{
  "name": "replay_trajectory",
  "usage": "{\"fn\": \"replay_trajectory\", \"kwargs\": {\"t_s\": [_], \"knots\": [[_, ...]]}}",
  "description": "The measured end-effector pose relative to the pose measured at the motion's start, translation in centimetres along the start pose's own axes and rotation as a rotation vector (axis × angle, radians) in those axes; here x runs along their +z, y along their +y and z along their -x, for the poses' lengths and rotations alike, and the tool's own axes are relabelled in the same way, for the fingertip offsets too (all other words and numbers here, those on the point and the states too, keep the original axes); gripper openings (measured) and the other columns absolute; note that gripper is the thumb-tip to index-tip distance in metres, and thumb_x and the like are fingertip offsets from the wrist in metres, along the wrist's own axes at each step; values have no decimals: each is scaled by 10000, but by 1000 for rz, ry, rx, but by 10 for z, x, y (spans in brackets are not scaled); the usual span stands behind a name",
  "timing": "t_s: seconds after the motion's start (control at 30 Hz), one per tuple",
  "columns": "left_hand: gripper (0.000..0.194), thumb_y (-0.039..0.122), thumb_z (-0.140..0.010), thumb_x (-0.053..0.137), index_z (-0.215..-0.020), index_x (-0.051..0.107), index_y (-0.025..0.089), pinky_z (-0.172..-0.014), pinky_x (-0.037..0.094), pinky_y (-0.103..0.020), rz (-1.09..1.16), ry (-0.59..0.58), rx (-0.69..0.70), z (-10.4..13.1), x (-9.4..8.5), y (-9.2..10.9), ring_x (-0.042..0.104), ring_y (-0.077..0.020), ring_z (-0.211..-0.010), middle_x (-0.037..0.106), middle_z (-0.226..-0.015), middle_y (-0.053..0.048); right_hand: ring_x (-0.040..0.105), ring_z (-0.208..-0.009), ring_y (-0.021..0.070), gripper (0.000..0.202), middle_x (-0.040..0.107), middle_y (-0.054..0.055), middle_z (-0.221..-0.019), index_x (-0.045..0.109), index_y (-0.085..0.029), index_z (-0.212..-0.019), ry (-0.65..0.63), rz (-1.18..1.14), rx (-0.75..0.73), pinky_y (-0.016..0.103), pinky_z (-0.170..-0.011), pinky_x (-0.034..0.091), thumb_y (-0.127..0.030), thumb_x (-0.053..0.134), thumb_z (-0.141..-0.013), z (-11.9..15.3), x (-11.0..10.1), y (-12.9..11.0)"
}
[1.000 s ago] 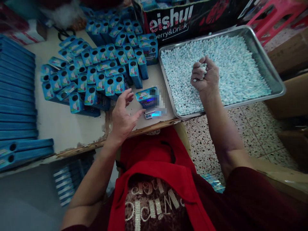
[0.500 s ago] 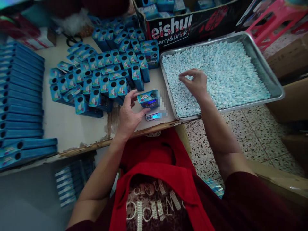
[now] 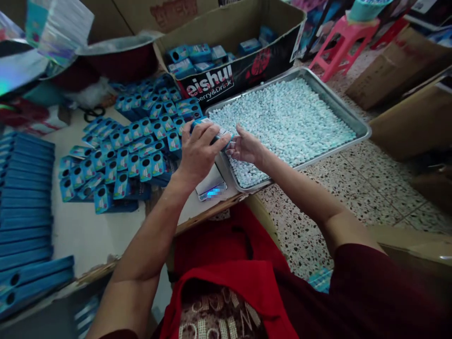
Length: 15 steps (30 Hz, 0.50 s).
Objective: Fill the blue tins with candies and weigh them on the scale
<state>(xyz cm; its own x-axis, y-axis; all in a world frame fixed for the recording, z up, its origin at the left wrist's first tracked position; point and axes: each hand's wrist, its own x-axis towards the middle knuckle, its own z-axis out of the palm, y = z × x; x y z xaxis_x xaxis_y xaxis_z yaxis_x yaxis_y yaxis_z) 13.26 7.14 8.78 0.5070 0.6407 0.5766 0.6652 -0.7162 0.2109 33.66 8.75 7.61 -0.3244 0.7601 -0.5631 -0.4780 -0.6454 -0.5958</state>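
My left hand [image 3: 197,153] grips a small blue candy box [image 3: 223,133], tilted on its side above the front left corner of a metal tray [image 3: 360,126]. Fingers cover much of the box. At the box's right end is my right hand [image 3: 247,147], thumb apart from the slightly curled fingers; whether it touches the box I cannot tell. Pale blue and white candies [image 3: 289,122] fill the tray. Below my left hand, a small scale [image 3: 212,188] with a lit blue display sits on the table with nothing on it.
Many upright blue boxes [image 3: 122,157] with round dark holes crowd the table [image 3: 84,235]. Flat blue boxes [image 3: 26,188] are stacked at the left. Behind the tray stands a carton [image 3: 243,70] holding more boxes. A pink stool [image 3: 341,42] stands at the far right.
My left hand has lifted the box off the scale and tipped it over toward the tray. My right hand has come left from above the candies to the box's end. The view has shifted.
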Motion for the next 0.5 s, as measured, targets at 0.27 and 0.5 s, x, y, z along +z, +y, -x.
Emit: {"fn": "replay_trajectory", "kwargs": {"t_s": [0.27, 0.5], "knots": [[369, 134, -1086, 725, -1364, 876, 324, -1288, 536, -499, 94, 169, -187, 21, 21, -2, 713, -307, -1332, 818, -1353, -83, 537, -539, 122, 537, 652, 27, -757, 591, -232, -1036, -19, -94, 88, 137, -404, 396, -645, 379, -1306, -1, 1, 5], [553, 399, -895, 982, -1376, 744, 267, -1113, 679, -382, 603, 399, -622, 67, 14, -10, 810, -241, -1124, 819, -1258, -41, 618, -608, 111, 196, 762, 117, -882, 656, -145, -1129, -24, -82, 11, 122, -502, 540, -90, 470, -1157, 7, -7, 1]]}}
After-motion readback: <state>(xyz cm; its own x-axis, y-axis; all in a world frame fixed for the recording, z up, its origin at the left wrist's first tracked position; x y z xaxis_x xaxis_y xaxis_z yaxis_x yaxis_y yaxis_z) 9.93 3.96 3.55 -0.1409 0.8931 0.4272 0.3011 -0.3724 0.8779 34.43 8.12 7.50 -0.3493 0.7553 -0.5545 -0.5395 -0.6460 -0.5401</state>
